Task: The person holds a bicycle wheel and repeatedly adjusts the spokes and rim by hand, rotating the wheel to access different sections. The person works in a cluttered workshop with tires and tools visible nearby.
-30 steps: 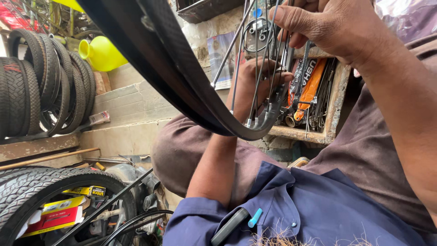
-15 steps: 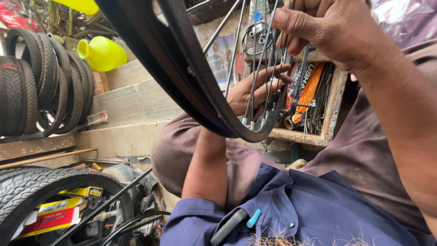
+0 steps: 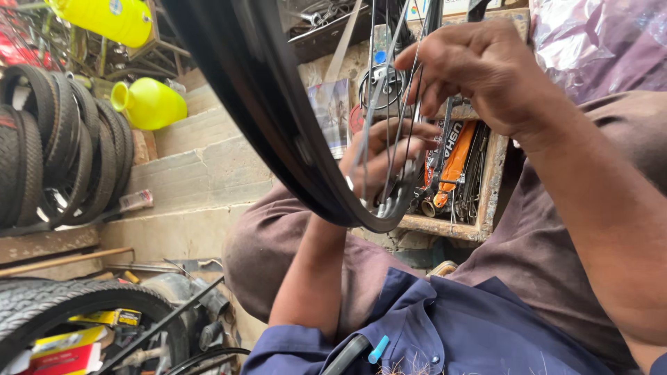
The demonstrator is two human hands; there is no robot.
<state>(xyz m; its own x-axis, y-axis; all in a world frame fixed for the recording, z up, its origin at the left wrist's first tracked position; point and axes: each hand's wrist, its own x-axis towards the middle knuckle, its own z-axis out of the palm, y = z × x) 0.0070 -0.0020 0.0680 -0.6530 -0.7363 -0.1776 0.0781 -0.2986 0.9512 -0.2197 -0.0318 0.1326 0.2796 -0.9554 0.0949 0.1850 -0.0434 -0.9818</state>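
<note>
Our left hand (image 3: 379,163) and right hand (image 3: 479,73) pinch thin steel spokes (image 3: 399,132) of the black wheel rim (image 3: 278,132), partly hiding orange packets (image 3: 455,163) in the wooden shelf (image 3: 495,173).

Both forearms bare. Left hand (image 3: 385,163) and right hand (image 3: 479,69) ungloved, no rings or watch visible. Dark blue shirt (image 3: 445,333) with short sleeves, stitched seams, a pen (image 3: 379,349) with light blue cap clipped at chest. Brown trousers (image 3: 278,257), plain.
</note>
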